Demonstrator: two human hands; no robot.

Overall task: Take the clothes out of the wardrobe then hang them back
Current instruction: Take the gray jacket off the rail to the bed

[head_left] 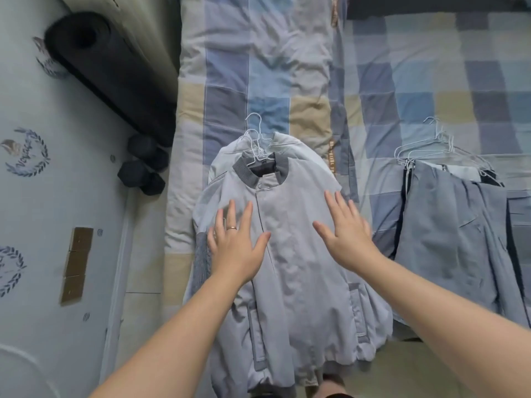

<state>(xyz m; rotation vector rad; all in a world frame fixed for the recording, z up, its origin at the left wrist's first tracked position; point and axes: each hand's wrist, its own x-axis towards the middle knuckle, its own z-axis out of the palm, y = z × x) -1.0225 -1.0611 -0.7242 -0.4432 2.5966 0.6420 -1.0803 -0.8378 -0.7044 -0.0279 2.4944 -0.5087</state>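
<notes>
Flat, both hands (238, 248) (347, 234) rest on the jacket (293, 254) atop the bed (258, 67).

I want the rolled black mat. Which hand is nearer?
Left. The left hand is over the pale grey jacket, right of the rolled black mat; the right hand is farther right.

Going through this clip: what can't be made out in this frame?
1. Head view: garments under the jacket are covered by it, so their number is unclear.
2. Head view: the pile of clothes on the right is cut off by the frame edge.
3. Head view: whether the left hand and right hand touch the jacket or hover.
</notes>
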